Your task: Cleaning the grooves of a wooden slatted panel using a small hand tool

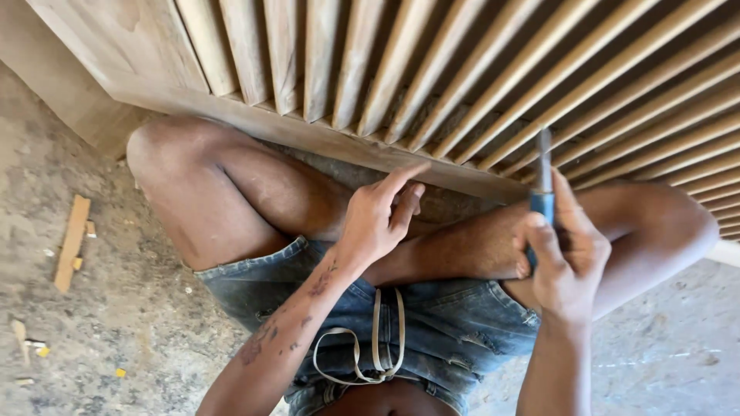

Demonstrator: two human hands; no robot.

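While seated: dusty floor (131, 308), slatted panel (462, 69).

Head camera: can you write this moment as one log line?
left hand: empty, finger on wooden frame | right hand: grips blue-handled tool at slats

Soft, even daylight; mild motion blur, curved wide-angle edges.

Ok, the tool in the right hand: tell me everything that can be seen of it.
The tool is slim, with a blue handle and a narrow grey metal shaft. It stands nearly upright, the shaft pointing up toward the wooden slats and blurred at the tip, so its end shape cannot be told. The right hand wraps the handle, thumb along one side, hiding its lower part. It looks like a chisel or screwdriver. Whether the tip touches the wood cannot be told.
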